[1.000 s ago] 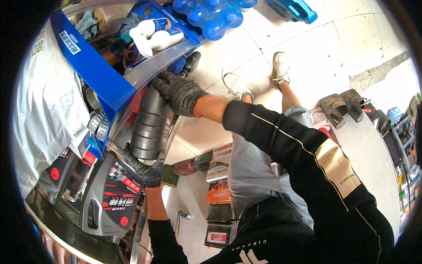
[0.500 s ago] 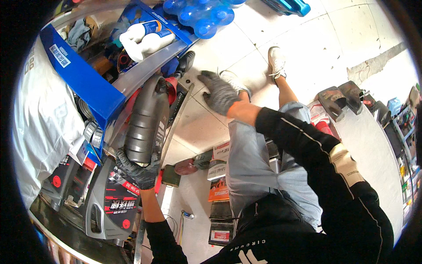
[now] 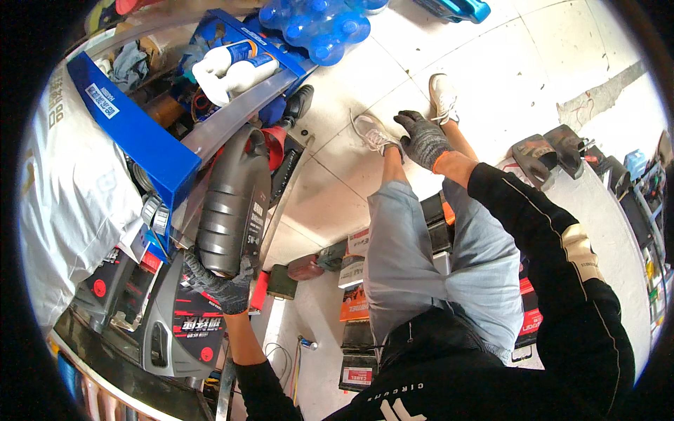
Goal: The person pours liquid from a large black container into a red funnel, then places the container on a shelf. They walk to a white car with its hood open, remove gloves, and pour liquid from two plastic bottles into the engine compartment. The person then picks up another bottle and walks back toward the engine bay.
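Observation:
My left hand, in a dark grey knit glove, is closed round the lower end of a dark grey motor oil bottle. The bottle lies lengthwise, its handle end pointing away from me. Beside that far end shows part of a red funnel-like piece; whether the two touch I cannot tell. My right hand, gloved alike, hangs in the air above my shoes with its fingers loosely stretched and nothing in them. Another grey oil jug with a black and red label stands next to my left wrist.
A blue open box sits at the left, with white bottles near its far side. White plastic sacking bulges beside it. Wrapped blue bottles stand on the tiled floor. Stacked boxes rise by my legs.
My right hand has swung right, away from the oil bottle and over toward my shoes. My left hand keeps its hold, and the bottle has shifted only slightly.

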Tool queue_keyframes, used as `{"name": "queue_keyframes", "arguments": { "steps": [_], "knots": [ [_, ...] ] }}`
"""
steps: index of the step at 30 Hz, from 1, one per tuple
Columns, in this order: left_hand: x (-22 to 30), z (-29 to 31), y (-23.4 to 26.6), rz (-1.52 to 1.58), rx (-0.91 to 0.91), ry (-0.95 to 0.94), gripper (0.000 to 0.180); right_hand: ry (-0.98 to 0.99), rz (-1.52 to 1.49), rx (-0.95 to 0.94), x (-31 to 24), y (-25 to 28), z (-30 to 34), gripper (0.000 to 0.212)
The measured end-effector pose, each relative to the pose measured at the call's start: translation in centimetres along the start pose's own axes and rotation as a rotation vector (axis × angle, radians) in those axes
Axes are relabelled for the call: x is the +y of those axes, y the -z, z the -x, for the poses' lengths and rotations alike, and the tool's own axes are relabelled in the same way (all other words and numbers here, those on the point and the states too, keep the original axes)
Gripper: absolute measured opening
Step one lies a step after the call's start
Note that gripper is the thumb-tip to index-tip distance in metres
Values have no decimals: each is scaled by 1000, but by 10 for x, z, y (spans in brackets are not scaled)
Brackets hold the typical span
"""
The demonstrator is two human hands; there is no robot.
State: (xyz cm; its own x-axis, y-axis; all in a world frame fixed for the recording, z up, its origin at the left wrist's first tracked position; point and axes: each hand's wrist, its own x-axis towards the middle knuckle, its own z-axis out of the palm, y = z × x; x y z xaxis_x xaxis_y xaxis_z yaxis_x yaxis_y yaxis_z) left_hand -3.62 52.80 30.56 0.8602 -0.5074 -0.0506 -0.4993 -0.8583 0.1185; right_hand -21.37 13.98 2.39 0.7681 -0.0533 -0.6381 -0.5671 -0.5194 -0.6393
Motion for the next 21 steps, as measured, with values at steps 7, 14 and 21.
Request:
{"name": "queue_keyframes", "arguments": {
  "steps": [7, 14, 21],
  "knots": [
    [9, -2, 1, 6, 14, -12, 122, 7, 22, -9, 8, -2, 7, 54],
    [4, 6, 3, -26, -26, -52, 115, -8, 56, -28, 16, -5, 10, 53],
    [12, 8, 0, 15, -38, 41, 110, 14, 39, -32, 14, -3, 6, 52]
  ]
}}
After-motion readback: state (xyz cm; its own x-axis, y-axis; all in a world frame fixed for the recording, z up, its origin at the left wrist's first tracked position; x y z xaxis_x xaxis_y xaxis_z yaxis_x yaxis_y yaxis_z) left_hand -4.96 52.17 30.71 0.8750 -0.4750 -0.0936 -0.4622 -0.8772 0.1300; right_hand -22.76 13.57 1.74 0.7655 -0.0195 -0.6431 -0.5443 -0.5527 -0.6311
